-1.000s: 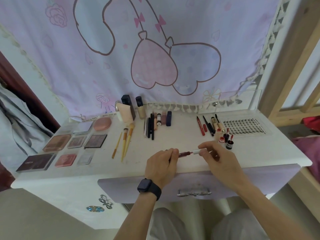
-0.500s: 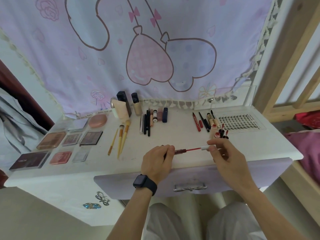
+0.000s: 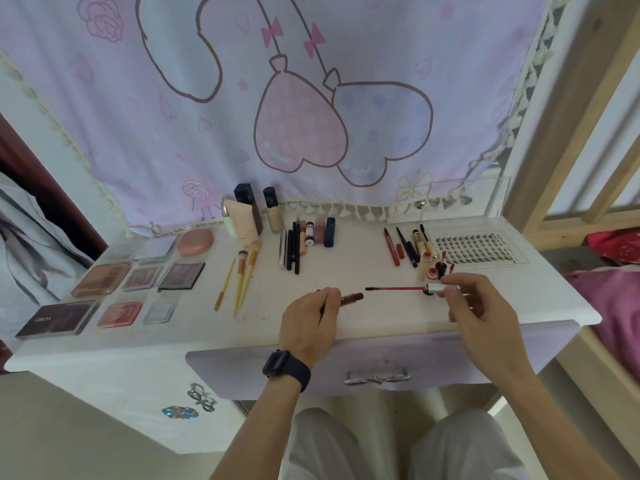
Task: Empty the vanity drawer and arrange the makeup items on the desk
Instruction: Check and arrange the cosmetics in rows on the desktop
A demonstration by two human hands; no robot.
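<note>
Nearest me, the drawer (image 3: 242, 372) front sits under the worktop (image 3: 346, 271) edge. I cannot tell from here whether anything is left inside. Just above it, my left hand (image 3: 304, 327) has its grip pinched round the dark red lip-gloss tube (image 3: 352, 297), mouth pointing right. My right hand (image 3: 485, 313) pinches the silver cap (image 3: 437, 289) between its fingertips. The red wand (image 3: 394, 289) is fully clear of the tube, its tip just beside the mouth, and both are held level over the worktop.

I judge the step to be checking or re-closing this gloss before it joins a row. To do it well, I would hold the tube steady and bring the wand in straight along its axis, because the wet tip could smear the white surface or my fingers if it drifts low. Then I would twist the cap home.

Just beyond my right hand, the small red pots (image 3: 433, 268) and liners (image 3: 398, 247) look like the fitting group to set it by, short of the lash tray (image 3: 481, 247). Farther left lie brushes (image 3: 242, 275), pencils (image 3: 292, 251) and palettes (image 3: 104, 278), with bottles (image 3: 246, 216) at the back.
</note>
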